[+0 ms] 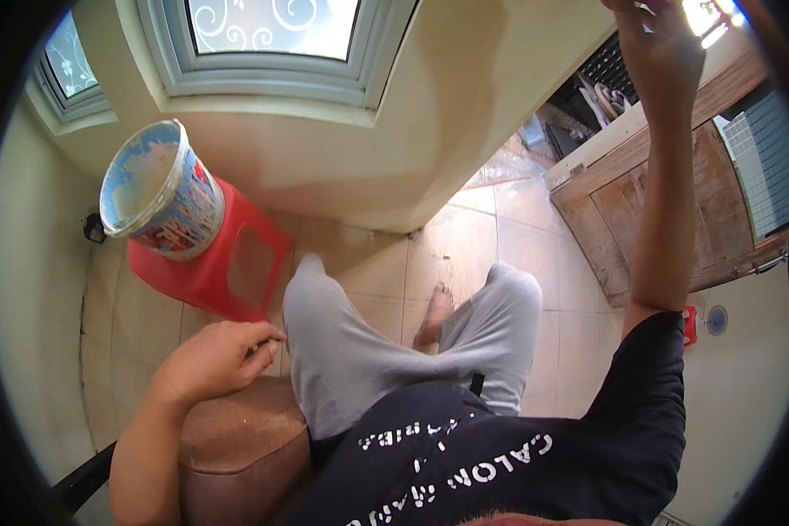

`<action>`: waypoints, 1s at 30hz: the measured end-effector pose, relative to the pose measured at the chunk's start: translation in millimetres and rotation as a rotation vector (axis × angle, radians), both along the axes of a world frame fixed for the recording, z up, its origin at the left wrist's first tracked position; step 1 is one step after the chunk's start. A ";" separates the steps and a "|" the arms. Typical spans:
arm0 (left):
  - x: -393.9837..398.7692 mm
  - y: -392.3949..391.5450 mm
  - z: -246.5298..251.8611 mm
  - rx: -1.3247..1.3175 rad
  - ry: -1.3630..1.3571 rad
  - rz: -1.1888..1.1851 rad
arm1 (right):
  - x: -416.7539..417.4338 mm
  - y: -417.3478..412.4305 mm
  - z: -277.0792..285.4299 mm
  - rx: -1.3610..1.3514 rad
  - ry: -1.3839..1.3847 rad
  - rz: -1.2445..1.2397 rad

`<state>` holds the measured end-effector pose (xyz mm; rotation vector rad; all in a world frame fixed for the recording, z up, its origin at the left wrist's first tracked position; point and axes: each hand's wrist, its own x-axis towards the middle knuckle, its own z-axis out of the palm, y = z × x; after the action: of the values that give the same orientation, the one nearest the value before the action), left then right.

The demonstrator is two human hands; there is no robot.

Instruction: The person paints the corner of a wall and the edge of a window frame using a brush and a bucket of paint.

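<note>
My left hand (227, 355) hovers or rests near the front of a brown cushioned seat (243, 427), beside my left thigh; its fingers are loosely curled and nothing shows in them. Beyond it stands a red plastic stool (250, 256) with a paint-smeared plastic bucket (191, 204) on top; pale material coats the bucket's inside. My right arm is stretched up and away, and my right hand (661, 33) is at the top right edge, against bright light. Its fingertips are cut off by the frame, so what it holds or touches cannot be told.
A cream wall with a framed window (269, 79) rises ahead. At the right a worn wooden door (670, 204) stands open beside a doorway, with clutter past it. The floor has beige tiles (526, 217). A small black object (94, 228) sits by the left wall.
</note>
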<state>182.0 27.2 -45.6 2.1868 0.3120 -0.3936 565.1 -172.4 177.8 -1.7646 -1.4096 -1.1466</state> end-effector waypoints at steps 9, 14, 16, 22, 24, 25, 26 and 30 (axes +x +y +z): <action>-7.7 -3.4 8.6 0.055 0.070 0.035 | 6.5 24.8 -158.7 -0.263 0.422 0.174; 1.8 -0.6 -1.4 0.028 0.023 0.001 | 29.2 11.0 -156.5 -0.221 0.357 0.074; -1.2 -1.2 -1.4 0.033 0.023 0.006 | 25.3 5.2 -136.8 -0.088 0.231 0.070; -3.0 -2.7 1.9 0.050 0.024 -0.013 | -12.3 0.7 -175.0 -0.111 0.180 0.108; 0.0 -3.0 3.0 0.055 0.014 -0.021 | -18.9 8.1 -224.7 -0.223 0.318 0.188; 0.7 -2.7 1.9 0.047 -0.002 -0.032 | -18.2 12.3 -253.3 -0.272 0.493 0.211; -0.3 -2.2 2.7 0.048 -0.012 -0.035 | -12.3 18.9 -284.6 -0.301 0.602 0.253; -2.5 0.5 0.5 0.069 -0.022 -0.052 | -6.2 39.7 -341.5 -0.397 0.645 0.190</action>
<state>179.4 27.6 -45.1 2.2689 0.2606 -0.3923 558.9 -132.8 -163.7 -1.9609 -1.3999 -0.1548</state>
